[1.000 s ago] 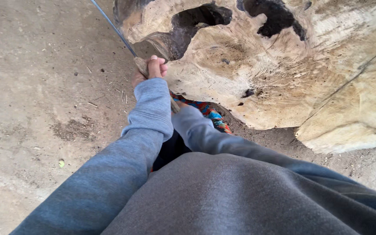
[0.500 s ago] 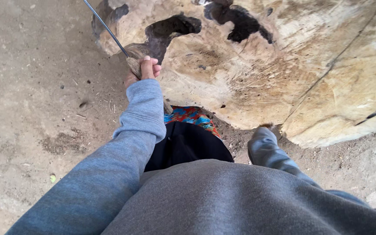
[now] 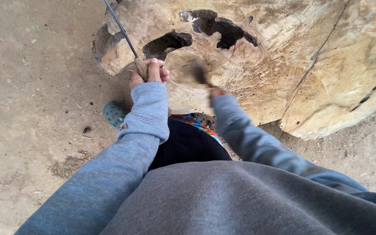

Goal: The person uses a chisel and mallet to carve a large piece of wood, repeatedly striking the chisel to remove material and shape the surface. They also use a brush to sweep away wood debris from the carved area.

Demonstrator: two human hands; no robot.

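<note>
Chisel first: a thin dark steel rod with a wooden handle, held in my left hand at about eleven o'clock from the middle of what I see, its shaft slanting up and away toward the top edge at twelve. My fingers are clenched round the handle, thumb on top, and the rod runs along the rim of the big tree stump, just beside a dark hollow in the pale cut wood. A second, larger hollow sits at one o'clock from that one. My right hand is up against the stump face at roughly twelve o'clock, mostly covered by the grey-blue sleeve; it grasps the shaft of a mallet whose head is blurred — I cannot tell its exact shape. Both my sleeves reach forward from the grey sweatshirt filling the six o'clock half. Between them shows a dark garment with a bright patterned hem. At nine o'clock from my left wrist a teal perforated shoe rests on the dusty dirt floor — scattered with small chips.
</note>
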